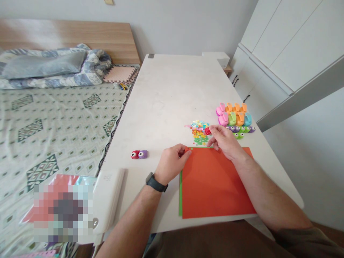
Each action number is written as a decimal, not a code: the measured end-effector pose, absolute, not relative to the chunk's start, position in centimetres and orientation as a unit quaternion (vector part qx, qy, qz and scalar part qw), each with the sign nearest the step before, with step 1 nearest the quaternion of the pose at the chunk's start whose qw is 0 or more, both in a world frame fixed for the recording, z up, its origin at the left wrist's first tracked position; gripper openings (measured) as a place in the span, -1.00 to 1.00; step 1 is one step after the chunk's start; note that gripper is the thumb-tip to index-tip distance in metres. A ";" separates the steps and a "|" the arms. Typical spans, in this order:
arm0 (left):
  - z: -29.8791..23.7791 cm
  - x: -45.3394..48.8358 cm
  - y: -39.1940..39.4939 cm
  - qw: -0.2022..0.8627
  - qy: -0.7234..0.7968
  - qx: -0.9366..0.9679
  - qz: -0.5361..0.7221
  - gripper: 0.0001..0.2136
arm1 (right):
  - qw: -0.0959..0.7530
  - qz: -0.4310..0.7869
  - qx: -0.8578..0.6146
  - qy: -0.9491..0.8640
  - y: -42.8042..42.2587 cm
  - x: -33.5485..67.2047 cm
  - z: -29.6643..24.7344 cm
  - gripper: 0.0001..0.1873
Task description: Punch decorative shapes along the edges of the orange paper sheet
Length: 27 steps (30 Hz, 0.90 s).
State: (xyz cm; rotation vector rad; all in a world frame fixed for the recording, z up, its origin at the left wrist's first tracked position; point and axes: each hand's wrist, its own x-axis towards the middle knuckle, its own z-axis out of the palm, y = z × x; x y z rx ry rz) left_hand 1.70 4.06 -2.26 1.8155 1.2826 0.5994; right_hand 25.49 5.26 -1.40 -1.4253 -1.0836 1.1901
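Note:
A sheet of orange paper (215, 186) lies over a green sheet (181, 200) at the table's near edge. Thumb and fingers of my left hand (173, 159) are closed on the orange paper's far left corner. My right hand (223, 139) grips a small red craft punch (207, 131) above the paper's far edge. Just beyond the paper, under and beside that punch, is a pile of colourful paper cut-outs (199, 132), in green, yellow, orange and blue. A tiny green cut-out rests by the paper's far edge near my left fingers.
Rows of larger lever punches (232, 116) and smaller punches (243, 129) stand at the right. A red punch (134, 154) and a purple punch (143, 154) sit at the left. A white machine (109, 197) occupies the table's left edge, beside a bed (67, 125).

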 end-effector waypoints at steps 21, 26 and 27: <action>-1.9 1.8 4.0 0.401 0.514 0.721 0.235 -0.76 | 0.472 0.495 -0.589 -0.431 5.2 24.9 -0.1 -0.48; -2.0 1.8 4.0 0.398 0.510 0.724 0.238 -0.75 | 0.453 0.489 -0.599 -0.444 5.1 25.1 -0.2 -0.48; -2.1 1.8 4.0 0.399 0.510 0.724 0.239 -0.75 | 0.449 0.487 -0.601 -0.448 5.1 25.2 -0.3 -0.48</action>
